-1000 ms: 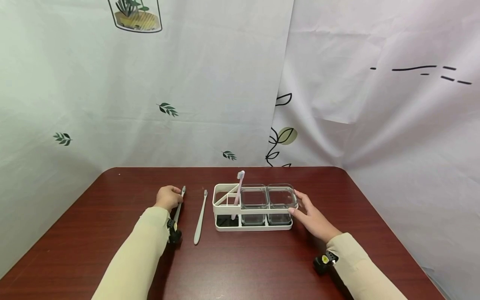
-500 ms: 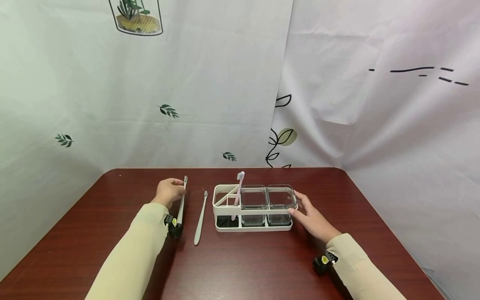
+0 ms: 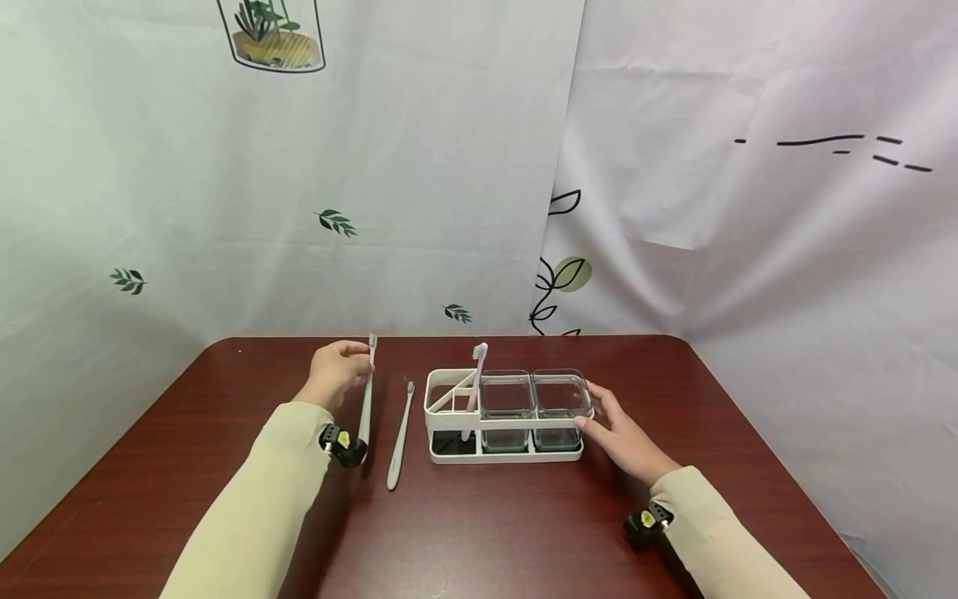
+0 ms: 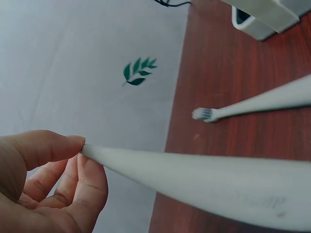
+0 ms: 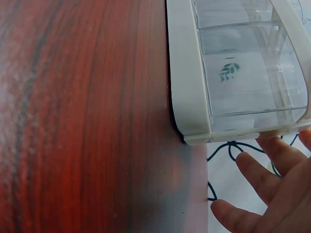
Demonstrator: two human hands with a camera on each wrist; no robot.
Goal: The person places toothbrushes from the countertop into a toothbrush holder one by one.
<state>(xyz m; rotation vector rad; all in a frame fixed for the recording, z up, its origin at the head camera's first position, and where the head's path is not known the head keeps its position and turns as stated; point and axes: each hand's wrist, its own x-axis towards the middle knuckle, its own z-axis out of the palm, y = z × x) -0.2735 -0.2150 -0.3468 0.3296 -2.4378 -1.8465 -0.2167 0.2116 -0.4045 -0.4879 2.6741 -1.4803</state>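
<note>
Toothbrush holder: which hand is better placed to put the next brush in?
Left, most likely. The left hand pinches a toothbrush, nearer the slotted end of the holder. The right hand is at the opposite end, by a glass cup, with no toothbrush.

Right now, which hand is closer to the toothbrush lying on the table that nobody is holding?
Left. The left hand is just left of the lying toothbrush, pinching another toothbrush; the right hand is farther away, at the right end of the rack.
</note>
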